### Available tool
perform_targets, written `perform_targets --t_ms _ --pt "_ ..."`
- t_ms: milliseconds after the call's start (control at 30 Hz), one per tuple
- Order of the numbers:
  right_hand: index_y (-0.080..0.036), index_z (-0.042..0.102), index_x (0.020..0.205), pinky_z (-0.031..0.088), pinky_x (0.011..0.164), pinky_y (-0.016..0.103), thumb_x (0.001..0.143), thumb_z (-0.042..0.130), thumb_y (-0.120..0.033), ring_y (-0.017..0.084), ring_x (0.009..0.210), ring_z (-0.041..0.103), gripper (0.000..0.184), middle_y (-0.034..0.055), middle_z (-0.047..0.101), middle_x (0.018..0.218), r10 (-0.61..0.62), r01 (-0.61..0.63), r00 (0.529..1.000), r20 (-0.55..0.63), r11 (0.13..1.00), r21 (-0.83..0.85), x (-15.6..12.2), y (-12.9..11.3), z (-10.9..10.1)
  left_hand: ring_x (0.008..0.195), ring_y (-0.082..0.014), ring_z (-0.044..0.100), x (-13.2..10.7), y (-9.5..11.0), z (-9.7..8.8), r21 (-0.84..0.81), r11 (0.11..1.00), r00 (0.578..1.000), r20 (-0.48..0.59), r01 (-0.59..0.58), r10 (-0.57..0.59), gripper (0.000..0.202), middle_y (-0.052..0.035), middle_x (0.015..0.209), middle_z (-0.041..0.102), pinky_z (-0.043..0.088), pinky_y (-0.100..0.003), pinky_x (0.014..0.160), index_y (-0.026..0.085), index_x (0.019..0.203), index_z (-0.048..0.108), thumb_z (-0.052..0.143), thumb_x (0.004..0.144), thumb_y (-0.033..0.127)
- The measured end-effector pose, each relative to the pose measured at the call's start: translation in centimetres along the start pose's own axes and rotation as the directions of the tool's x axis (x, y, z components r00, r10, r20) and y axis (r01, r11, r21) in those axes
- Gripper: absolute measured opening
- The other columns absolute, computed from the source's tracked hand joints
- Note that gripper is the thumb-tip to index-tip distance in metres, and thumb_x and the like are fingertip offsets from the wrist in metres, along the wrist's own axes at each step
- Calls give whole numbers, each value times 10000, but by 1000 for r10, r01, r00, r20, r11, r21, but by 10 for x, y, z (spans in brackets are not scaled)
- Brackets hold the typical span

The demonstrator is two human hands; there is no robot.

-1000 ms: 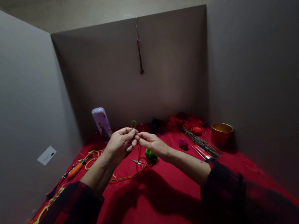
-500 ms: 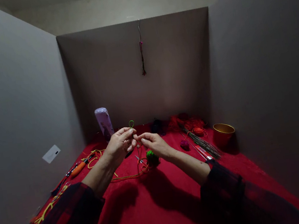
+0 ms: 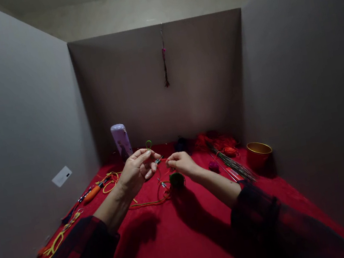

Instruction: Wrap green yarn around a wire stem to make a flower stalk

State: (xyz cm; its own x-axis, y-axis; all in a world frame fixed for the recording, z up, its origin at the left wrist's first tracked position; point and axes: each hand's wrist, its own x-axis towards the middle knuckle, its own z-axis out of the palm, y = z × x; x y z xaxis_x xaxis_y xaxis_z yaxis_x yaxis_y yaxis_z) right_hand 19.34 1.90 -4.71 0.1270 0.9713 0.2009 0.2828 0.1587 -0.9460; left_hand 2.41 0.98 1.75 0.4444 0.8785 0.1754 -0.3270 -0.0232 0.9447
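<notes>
My left hand (image 3: 137,168) pinches a green cord, whose small loop (image 3: 148,144) stands up above the thumb and forefinger. Its other fingers are curled loosely. To the right, my right hand (image 3: 182,163) has thumb and forefinger closed on a thin orange-red cord (image 3: 166,161); how it runs to the left hand is partly hidden. Below the hands, a green ball of yarn (image 3: 177,180) sits on the red cloth. Beside it lies a small metal tool (image 3: 163,184), too small to name, among orange cord (image 3: 153,202).
A purple case (image 3: 121,141) stands at the back left. Yellow cord (image 3: 111,182) and an orange-handled tool (image 3: 92,194) lie on the left. Thin stems (image 3: 235,166), red yarn (image 3: 216,141), a magenta ball (image 3: 213,166) and a gold-lined red bowl (image 3: 259,154) are on the right.
My right hand has moved away to the right, opening a gap between the hands. My left hand and the green loop have shifted slightly left.
</notes>
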Motion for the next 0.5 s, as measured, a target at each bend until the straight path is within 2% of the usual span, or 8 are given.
perform_targets --t_ms 133,233,367,500 --pt "-111 579 637 376 419 171 728 536 -53 77 453 521 116 30 602 572 170 -145 982 -82 958 248 15 -12 -14 395 -60 481 -10 1 -14 21 998 997 -48 65 -64 157 -9 590 599 274 -137 323 122 793 572 663 725 231" --pt "-118 544 632 456 472 188 746 505 2 90 489 579 170 33 598 581 201 -155 976 -84 911 382 27 -32 -20 383 -44 458 -25 0 -28 64 987 983 -123 148 -139 167 2 565 582 257 -123 331 127 783 579 673 713 247" --pt "-133 520 671 529 583 225 789 495 14 101 571 623 190 34 600 627 63 -37 997 -47 904 426 44 -69 -15 348 -34 414 -54 -10 -48 90 947 938 -192 308 -287 234 22 512 555 218 -116 329 143 771 572 705 682 313" --pt "-125 523 700 538 638 243 832 472 -16 92 611 619 179 38 595 676 -132 123 991 -3 914 386 67 -113 9 296 -26 340 -85 -36 -63 87 909 906 -166 407 -389 325 41 444 517 162 -134 321 165 685 514 733 641 402"
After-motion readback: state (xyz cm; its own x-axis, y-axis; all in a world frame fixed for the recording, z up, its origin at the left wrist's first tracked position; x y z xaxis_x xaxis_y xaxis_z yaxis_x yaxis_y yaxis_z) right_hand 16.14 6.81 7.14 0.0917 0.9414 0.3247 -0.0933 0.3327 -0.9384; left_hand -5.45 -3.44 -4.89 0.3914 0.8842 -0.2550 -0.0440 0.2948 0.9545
